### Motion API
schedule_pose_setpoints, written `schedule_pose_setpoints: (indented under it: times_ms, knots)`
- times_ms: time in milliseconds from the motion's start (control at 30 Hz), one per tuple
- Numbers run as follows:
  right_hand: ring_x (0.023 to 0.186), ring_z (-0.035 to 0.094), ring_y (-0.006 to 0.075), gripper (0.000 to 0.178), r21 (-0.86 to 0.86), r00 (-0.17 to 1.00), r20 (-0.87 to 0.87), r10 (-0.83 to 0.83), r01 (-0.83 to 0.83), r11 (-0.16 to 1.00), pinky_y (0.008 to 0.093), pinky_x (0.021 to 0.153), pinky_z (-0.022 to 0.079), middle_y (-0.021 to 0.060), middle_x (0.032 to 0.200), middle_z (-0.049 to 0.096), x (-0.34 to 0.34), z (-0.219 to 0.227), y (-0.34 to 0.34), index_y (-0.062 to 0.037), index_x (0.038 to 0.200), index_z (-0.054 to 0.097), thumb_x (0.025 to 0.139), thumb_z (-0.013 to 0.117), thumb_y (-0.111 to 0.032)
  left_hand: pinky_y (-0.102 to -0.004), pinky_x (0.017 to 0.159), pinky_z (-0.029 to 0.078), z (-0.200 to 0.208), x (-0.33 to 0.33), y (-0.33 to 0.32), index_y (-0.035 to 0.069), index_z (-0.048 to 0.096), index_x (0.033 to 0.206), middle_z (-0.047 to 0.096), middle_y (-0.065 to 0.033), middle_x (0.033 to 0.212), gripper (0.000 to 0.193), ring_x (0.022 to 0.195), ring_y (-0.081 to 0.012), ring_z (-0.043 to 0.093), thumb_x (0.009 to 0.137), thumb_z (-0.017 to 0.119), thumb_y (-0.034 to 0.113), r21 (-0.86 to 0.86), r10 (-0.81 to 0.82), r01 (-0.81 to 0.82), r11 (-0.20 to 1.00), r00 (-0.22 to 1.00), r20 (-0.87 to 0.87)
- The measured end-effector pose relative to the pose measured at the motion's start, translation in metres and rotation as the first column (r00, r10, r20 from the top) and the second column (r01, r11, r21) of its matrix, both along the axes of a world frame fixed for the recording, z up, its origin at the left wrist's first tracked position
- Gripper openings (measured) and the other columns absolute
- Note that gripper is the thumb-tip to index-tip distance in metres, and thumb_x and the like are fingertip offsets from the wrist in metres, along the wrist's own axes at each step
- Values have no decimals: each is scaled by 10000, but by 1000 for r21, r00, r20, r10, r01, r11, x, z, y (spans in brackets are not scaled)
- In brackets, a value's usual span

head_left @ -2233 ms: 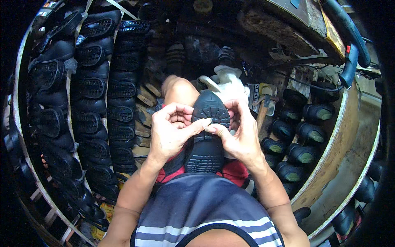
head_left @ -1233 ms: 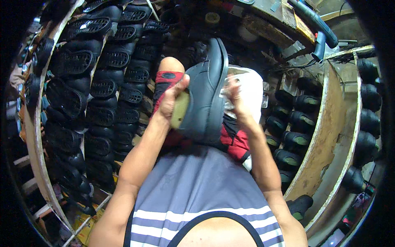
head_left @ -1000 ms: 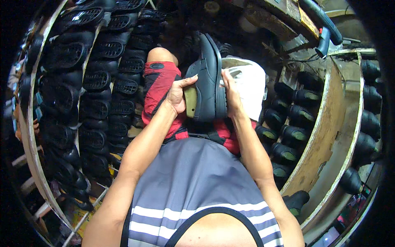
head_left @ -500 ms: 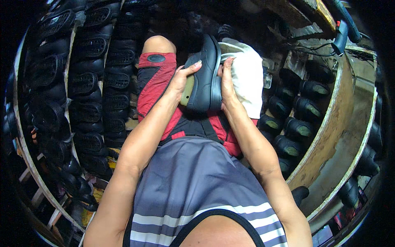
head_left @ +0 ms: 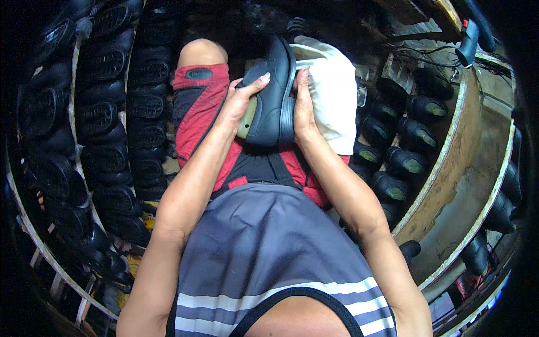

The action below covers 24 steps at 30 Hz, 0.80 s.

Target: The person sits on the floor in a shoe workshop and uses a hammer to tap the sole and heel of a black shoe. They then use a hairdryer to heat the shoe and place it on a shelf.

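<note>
Between my knees I hold a black shoe (head_left: 270,106) on its side, toe pointing away from me and sole to the right. A green shoe last (head_left: 247,119) with a small dark hole fills its opening. My left hand (head_left: 242,98) is closed around the left side, its thumb lying on the upper. Against the sole and heel edge on the right presses my right hand (head_left: 304,106), thumb up along the side; its other fingers are mostly hidden behind the shoe. A white cloth (head_left: 332,95) covers my right thigh, just beside that hand.
Racks of black shoes (head_left: 106,112) line the left side. More black shoes on green lasts (head_left: 412,163) stand in rows at the right, beside a worn wooden board (head_left: 452,185). A blue handled tool with cables (head_left: 467,45) hangs at the far right.
The whole scene has shifted slightly left in the picture, shoe, knees and racks together. Both hands keep nearly the same grip on the shoe.
</note>
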State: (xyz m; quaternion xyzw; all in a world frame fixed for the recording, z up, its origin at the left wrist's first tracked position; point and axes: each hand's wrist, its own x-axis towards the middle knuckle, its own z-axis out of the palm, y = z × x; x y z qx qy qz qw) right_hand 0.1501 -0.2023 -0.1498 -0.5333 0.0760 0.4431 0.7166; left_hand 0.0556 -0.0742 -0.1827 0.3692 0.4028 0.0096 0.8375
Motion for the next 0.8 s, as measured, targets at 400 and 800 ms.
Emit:
schedule_pose_setpoints:
  times_ms: [400,800]
  knots:
    - [1348,627,286,1142,87,993,-99,56,-48,995,439,1163,509,152,1510,608,6,-8,-5,-69,1652,396,950,217,-953,-344,1041,560,53,-22,-9,-34,593,1456,746,-115,1252,841,1109,-197,726,770,995,240,280,1,-21,960,997,71]
    - [1409,514,250,807,38,953,217,-210,207,978,404,1242,349,146,1533,562,11,-4,21,-1,1612,458,1136,394,-649,-342,996,574,71,-27,-8,-18,678,1370,764,-106,1192,712,1094,-189,729,773,986,219,226,-167,177,958,984,-61]
